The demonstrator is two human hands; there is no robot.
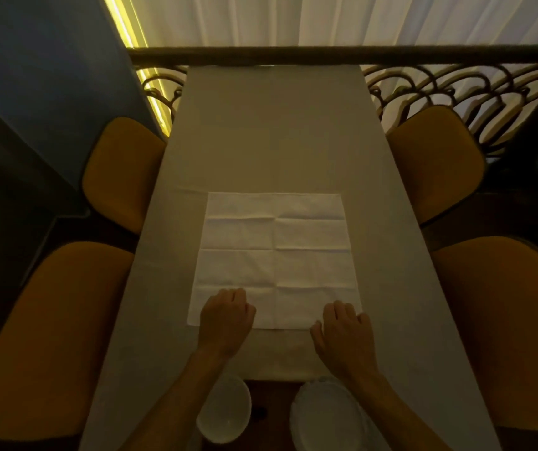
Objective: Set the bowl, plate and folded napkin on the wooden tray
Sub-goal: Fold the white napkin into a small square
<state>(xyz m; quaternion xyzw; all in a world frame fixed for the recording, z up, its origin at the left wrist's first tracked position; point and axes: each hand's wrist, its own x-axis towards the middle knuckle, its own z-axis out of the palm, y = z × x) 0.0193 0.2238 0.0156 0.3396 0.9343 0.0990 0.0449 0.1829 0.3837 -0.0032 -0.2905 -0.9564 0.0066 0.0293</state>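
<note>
A white napkin [275, 255] lies spread flat on the table, creased into a grid of fold lines. My left hand [227, 319] rests on its near left corner with the fingers curled. My right hand [342, 333] rests on the near right edge, fingers bent down onto the cloth. A white bowl [225, 411] sits at the bottom, partly under my left forearm. A white plate [326, 418] sits to its right, partly hidden by my right forearm. Both stand on a dark wooden tray [272, 405], of which only a strip shows between them.
The long table [274, 131] has a pale cloth and runs away from me to a dark railing [326, 55]. Two mustard chairs stand on the left [121, 170] and two on the right [436, 161]. Curtains hang behind the railing.
</note>
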